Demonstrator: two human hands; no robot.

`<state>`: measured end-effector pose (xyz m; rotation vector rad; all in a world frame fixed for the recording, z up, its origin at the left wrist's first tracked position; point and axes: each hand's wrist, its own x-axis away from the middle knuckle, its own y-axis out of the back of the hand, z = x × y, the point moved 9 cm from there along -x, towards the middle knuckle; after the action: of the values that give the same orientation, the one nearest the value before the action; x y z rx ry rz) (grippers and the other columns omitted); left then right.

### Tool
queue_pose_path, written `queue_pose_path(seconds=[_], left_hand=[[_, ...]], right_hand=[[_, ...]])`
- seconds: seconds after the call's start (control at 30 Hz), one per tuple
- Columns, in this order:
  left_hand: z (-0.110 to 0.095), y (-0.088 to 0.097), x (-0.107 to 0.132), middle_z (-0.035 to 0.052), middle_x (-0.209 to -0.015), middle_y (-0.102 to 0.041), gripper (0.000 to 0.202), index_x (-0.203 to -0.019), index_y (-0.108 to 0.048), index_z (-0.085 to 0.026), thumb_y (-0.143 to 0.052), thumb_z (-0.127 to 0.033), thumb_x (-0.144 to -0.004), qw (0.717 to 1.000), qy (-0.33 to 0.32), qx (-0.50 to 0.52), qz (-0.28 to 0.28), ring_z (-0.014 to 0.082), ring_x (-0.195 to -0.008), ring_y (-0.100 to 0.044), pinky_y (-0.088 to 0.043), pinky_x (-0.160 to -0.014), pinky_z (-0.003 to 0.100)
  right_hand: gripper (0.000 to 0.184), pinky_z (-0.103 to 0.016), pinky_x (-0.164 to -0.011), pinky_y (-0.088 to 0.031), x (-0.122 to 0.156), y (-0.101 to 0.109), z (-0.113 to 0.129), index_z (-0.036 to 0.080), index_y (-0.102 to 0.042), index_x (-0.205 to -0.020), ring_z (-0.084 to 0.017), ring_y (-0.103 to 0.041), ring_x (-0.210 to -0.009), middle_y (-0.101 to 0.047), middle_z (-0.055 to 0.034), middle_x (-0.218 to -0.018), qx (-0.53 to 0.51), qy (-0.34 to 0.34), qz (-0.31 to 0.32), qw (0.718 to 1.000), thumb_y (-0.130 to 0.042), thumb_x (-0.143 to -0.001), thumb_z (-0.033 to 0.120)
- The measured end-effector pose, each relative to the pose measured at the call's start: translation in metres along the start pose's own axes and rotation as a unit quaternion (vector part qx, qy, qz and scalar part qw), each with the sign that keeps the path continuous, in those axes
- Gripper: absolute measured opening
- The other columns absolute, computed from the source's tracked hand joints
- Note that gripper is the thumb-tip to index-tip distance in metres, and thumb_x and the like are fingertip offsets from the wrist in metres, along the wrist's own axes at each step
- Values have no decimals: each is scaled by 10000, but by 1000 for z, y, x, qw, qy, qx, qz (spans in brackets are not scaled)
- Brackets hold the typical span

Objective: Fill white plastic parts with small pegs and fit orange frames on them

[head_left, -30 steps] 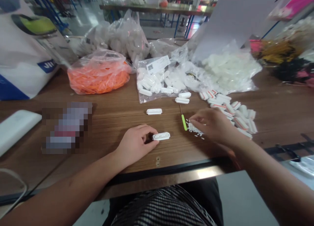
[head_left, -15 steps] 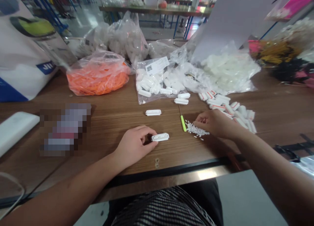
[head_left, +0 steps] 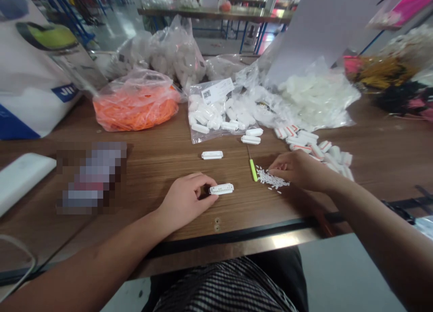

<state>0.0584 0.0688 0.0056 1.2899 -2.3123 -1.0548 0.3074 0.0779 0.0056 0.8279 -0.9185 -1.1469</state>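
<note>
My left hand (head_left: 188, 198) grips the left end of a white plastic connector housing (head_left: 222, 188) between thumb and fingers, just over the table. A row of small holes runs along the housing's upper face. At the right edge of a heap of tiny white pegs (head_left: 271, 178), my right hand (head_left: 291, 169) has its fingertips drawn together, touching or just above the pegs. Whatever is between those fingertips is too small to make out. Left of the heap lies a thin hook tool with a yellow-green handle (head_left: 253, 170). Another white housing (head_left: 212, 155) rests farther back.
Two white housings (head_left: 251, 140) lie near a clear bag of white parts (head_left: 206, 118). White pieces with orange stripes (head_left: 318, 150) are piled beyond my right hand. A bag of orange strips (head_left: 135, 106) stands back left, with a blurred-out object (head_left: 93, 176) and a white device (head_left: 23, 179) nearer.
Almost nothing differs. My right hand's fingers have shifted slightly at the peg heap, while my left hand keeps the housing in the same place.
</note>
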Motion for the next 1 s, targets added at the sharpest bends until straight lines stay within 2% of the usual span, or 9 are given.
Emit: queue_pose_path(seconds=[0.1, 0.23, 0.37, 0.5, 0.7, 0.77, 0.83, 0.9, 1.0], left_hand=[[0, 0, 0, -45, -671, -559, 92, -867, -683, -219, -669, -228, -776, 1000, -2, 3, 0, 87, -520, -446, -357, -542, 219], [1, 0, 0, -44, -676, -560, 94, -864, -684, -215, -672, -224, -772, 1000, -3, 4, -2, 85, -517, -442, -353, -539, 223], [1, 0, 0, -46, -666, -551, 103, -878, -686, -219, -671, -233, -778, 1000, -4, 0, 1, 89, -526, -451, -359, -548, 224], [0, 0, -1, -48, -655, -538, 101, -870, -686, -212, -675, -214, -769, 1000, -2, 4, 0, 85, -520, -445, -355, -543, 222], [-1, 1, 0, -49, -655, -537, 92, -851, -687, -207, -679, -206, -760, 1000, -1, 10, -7, 84, -519, -440, -354, -544, 226], [-2, 1, 0, -49, -659, -543, 85, -841, -686, -208, -681, -205, -756, 1000, 5, 11, -7, 83, -519, -437, -354, -544, 225], [-1, 1, 0, -49, -667, -550, 85, -836, -686, -206, -683, -198, -752, 1000, 14, 15, -4, 79, -516, -431, -351, -539, 222], [0, 0, 0, -48, -674, -556, 89, -839, -687, -206, -687, -198, -751, 1000, 21, 16, -2, 78, -517, -429, -350, -538, 220], [1, -1, 0, -46, -675, -558, 82, -839, -691, -211, -685, -209, -758, 1000, 19, 16, -3, 82, -522, -433, -350, -542, 222]], right_hand=[[237, -291, -542, -455, 3, 1, -15, 227, -723, -697, -164, -639, -602, -718, -20, -658, -13, -33, -13, 999, -603, -784, 412], [251, -301, -583, -473, 3, -2, -26, 234, -747, -769, -167, -647, -663, -746, -35, -772, -58, -15, -18, 998, -597, -804, 433], [234, -315, -622, -480, 3, -3, -18, 222, -749, -765, -174, -645, -680, -734, -37, -764, -66, 6, -14, 998, -622, -776, 418], [217, -329, -628, -461, 4, 0, -3, 219, -720, -684, -174, -632, -660, -712, -32, -719, -14, 16, -15, 1000, -603, -771, 379], [163, -307, -548, -442, 8, 8, 3, 224, -673, -637, -161, -611, -583, -683, -18, -624, -29, -36, -37, 998, -624, -740, 339], [144, -300, -559, -455, 11, 13, 18, 226, -675, -653, -160, -619, -600, -696, -21, -655, -82, -27, -65, 994, -630, -741, 330], [127, -299, -626, -470, 12, 11, 48, 221, -674, -686, -159, -631, -659, -710, -22, -721, -140, 33, -69, 987, -617, -764, 304], [120, -310, -706, -454, 12, 2, 82, 216, -666, -694, -151, -621, -694, -699, -8, -733, -143, 110, -51, 982, -604, -786, 261], [104, -339, -800, -409, 8, -15, 110, 212, -658, -710, -142, -596, -709, -671, 12, -712, -119, 154, -27, 980, -610, -802, 221]])
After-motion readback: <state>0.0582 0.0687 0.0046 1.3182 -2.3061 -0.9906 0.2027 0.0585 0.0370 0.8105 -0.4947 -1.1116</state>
